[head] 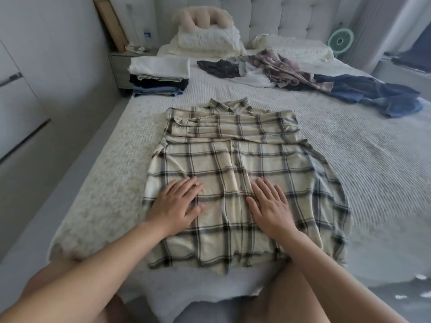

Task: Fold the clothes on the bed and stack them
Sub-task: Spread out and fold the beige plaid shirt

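A cream plaid button shirt lies spread flat on the bed, front side up, collar away from me, with its sleeves folded across the chest. My left hand rests flat on the shirt's lower left part, fingers straight. My right hand presses flat on the lower middle, just right of the button line. A stack of folded clothes sits at the bed's far left edge. A loose pile of unfolded clothes, with dark, pinkish and denim pieces, lies at the far right.
The bed has a ribbed white cover and a fuzzy blanket under the shirt's left side. Pillows and a plush toy sit at the headboard. A nightstand stands left of the bed, and a small fan at the right.
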